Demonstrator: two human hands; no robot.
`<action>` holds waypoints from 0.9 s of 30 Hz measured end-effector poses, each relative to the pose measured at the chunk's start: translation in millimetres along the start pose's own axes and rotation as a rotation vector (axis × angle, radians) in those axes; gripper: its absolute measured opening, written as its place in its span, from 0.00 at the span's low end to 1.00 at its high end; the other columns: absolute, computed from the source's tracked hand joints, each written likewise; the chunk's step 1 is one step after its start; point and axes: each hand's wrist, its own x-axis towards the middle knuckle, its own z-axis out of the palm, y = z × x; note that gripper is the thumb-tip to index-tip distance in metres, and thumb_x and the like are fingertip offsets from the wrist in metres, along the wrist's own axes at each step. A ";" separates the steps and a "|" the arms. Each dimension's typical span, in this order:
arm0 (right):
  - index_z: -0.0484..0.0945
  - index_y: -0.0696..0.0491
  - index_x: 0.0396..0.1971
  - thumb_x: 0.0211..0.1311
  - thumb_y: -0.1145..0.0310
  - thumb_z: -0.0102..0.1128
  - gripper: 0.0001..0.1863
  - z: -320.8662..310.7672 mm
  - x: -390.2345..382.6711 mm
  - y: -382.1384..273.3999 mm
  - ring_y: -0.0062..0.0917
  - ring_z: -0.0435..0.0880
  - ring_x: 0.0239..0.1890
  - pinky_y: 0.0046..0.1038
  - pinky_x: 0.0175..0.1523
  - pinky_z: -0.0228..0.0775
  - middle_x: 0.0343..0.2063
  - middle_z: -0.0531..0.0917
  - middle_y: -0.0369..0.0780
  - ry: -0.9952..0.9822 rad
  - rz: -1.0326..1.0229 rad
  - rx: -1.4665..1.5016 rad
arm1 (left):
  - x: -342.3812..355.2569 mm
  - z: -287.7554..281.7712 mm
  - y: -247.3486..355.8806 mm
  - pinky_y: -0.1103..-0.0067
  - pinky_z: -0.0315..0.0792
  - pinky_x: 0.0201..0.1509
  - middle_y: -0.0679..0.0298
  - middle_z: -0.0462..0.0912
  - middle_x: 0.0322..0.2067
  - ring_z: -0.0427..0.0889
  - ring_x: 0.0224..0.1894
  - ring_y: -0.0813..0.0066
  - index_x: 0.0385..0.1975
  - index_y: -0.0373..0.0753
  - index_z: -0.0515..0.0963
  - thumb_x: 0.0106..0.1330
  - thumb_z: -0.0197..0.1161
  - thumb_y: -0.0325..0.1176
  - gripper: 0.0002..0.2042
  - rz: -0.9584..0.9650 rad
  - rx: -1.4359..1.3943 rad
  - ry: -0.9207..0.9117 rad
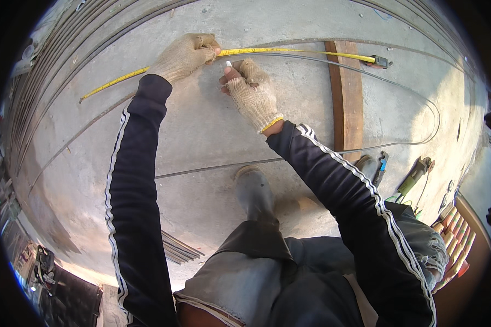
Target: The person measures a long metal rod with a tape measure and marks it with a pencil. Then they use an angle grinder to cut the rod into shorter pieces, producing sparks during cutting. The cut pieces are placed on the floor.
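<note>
Concrete floor (213, 125), grey, bearing all below; steel rod (218, 167), thin, bent to a hairpin at the right, crossing the timber; timber (348, 103), brown, one length; tape measure (273, 50), yellow, drawn out across the timber, its case at the right; left hand (183, 55), gloved, fingers closed on the tape; right hand (253, 90), gloved, fingers curled, pinching a white stub (228, 64), seemingly chalk; step, as judged: measuring; next move calls for steady tape, stub brought to rod.

Bright daylight, sun patch washing out right side of floor (412, 119), rest soft shade; centre sharp, fisheye-bent edges, black corners.
</note>
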 end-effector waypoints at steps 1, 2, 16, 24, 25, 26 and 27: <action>0.81 0.61 0.46 0.79 0.60 0.62 0.16 0.4 4.1 -0.7 0.23 0.89 0.34 0.26 0.41 0.84 0.34 0.88 0.42 -0.016 0.004 -0.020 | 1.0 -0.1 -1.9 0.74 0.75 0.40 0.66 0.85 0.28 0.82 0.32 0.76 0.41 0.42 0.89 0.75 0.65 0.47 0.15 -0.002 -0.026 -0.015; 0.81 0.61 0.46 0.79 0.60 0.62 0.16 0.5 7.1 -0.7 0.23 0.90 0.35 0.26 0.42 0.84 0.34 0.88 0.42 -0.010 -0.032 -0.026 | 1.8 -0.1 -3.6 0.74 0.74 0.39 0.66 0.85 0.27 0.81 0.32 0.76 0.41 0.42 0.89 0.75 0.65 0.47 0.15 0.000 -0.053 -0.027; 0.83 0.57 0.44 0.76 0.58 0.60 0.16 -0.8 20.4 10.2 0.40 0.87 0.30 0.38 0.38 0.77 0.29 0.86 0.48 0.087 -0.090 -0.171 | 2.1 3.8 -10.3 0.69 0.71 0.40 0.69 0.80 0.24 0.77 0.30 0.73 0.33 0.45 0.86 0.73 0.63 0.49 0.15 0.019 -0.091 -0.013; 0.83 0.58 0.41 0.75 0.58 0.61 0.16 3.6 24.8 22.1 0.40 0.86 0.30 0.39 0.37 0.76 0.26 0.84 0.48 0.105 -0.081 -0.106 | 1.4 2.5 -7.4 0.73 0.73 0.39 0.68 0.82 0.26 0.79 0.30 0.76 0.38 0.43 0.87 0.74 0.65 0.48 0.14 0.028 -0.050 -0.012; 0.83 0.58 0.41 0.75 0.58 0.61 0.16 3.4 26.0 22.6 0.39 0.86 0.30 0.39 0.37 0.76 0.26 0.84 0.48 0.111 -0.074 -0.108 | -0.5 3.2 -5.8 0.72 0.73 0.40 0.68 0.81 0.25 0.79 0.30 0.74 0.35 0.44 0.86 0.73 0.64 0.48 0.15 0.030 -0.068 0.010; 0.83 0.58 0.41 0.75 0.60 0.61 0.14 2.8 25.1 21.9 0.33 0.86 0.30 0.34 0.37 0.78 0.27 0.85 0.45 0.069 0.008 -0.194 | -1.8 3.3 -4.1 0.70 0.72 0.41 0.68 0.80 0.24 0.78 0.30 0.72 0.32 0.44 0.85 0.72 0.64 0.49 0.15 0.025 -0.077 0.025; 0.84 0.57 0.42 0.75 0.62 0.62 0.13 0.4 23.4 19.9 0.27 0.86 0.29 0.29 0.36 0.79 0.29 0.86 0.41 0.028 0.090 -0.280 | -3.0 2.6 -3.2 0.70 0.72 0.42 0.68 0.81 0.24 0.79 0.31 0.72 0.33 0.44 0.86 0.72 0.64 0.49 0.15 0.018 -0.056 0.021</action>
